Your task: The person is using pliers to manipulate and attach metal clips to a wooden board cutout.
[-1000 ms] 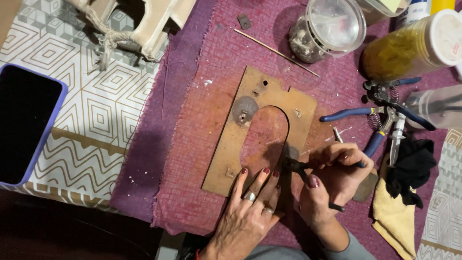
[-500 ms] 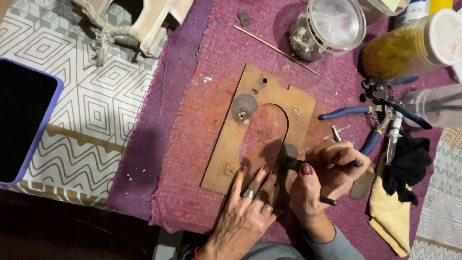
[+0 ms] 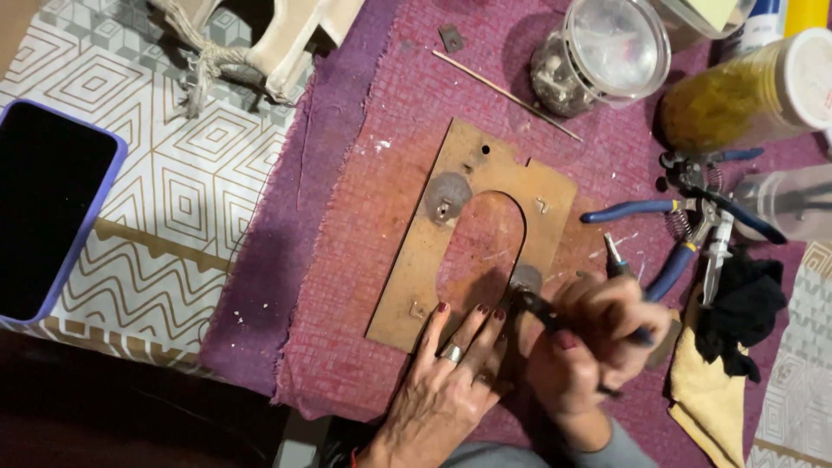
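Nearest the camera, the left hand [image 3: 451, 373] lies flat with fingers spread, its fingertips pressing the lower edge of the brown arched plate [image 3: 472, 234] onto the purple cloth [image 3: 347, 217]. Just beside it, the right hand [image 3: 594, 334] is closed around a small dark pair of pliers [image 3: 533, 308], whose nose meets the plate at the round metal fitting [image 3: 525, 277] on the inner edge of the arch. Whether the nose is actually clamped on the fitting is hard to tell, as the fingers hide most of the tool.

The tool works very close to the left fingertips, so a slip off the fitting could nip or jab them. The plate rests on soft cloth and is held at one edge only; a hard twist could skid it or bend the thin arm of the arch.

Farther out, blue-handled pliers [image 3: 685, 225], a thin stick [image 3: 507, 95] and an open clear jar [image 3: 607, 52] crowd the surface near the right elbow's sweep, and could be knocked.
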